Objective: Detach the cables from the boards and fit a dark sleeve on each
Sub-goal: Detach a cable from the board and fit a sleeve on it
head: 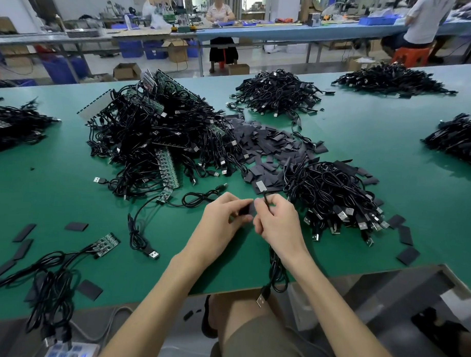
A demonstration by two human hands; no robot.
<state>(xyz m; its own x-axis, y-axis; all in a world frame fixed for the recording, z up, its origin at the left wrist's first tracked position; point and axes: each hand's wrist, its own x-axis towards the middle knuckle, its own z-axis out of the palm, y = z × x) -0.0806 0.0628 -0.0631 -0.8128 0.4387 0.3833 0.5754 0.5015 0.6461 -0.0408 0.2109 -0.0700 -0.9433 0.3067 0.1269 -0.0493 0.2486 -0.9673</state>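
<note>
Head view, looking down across a green worktop (390,146) in a busy workshop. Near the front edge, left hand (225,218) and right hand (275,219) close together, fingertips almost meeting.

Left hand curled, pinching a small dark sleeve (246,210) by one end, probably to keep the open mouth facing the other hand. Right hand closed on a thin black cable (278,270), gripping close to the tip, likely for a short, stiff free end that is easier to feed in. Rest of that cable trailing under the right wrist and off the worktop edge, plug (262,299) hanging over the lap, clear of the work. Tip in or out of the sleeve: hidden by fingers, impossible to tell.

Just beyond the hands, a flat heap of loose sleeves (267,144), within easy reach for the next pick. Left of that heap, a big tangle of cables (155,138) still joined to green boards, seemingly stock waiting for detaching. Right of the hands, a neater pile of cables (332,192), plugs pointing toward the front edge, seemingly finished ones laid aside. At front left, a short board (106,244) with a few cables attached, stray sleeves scattered nearby.
</note>
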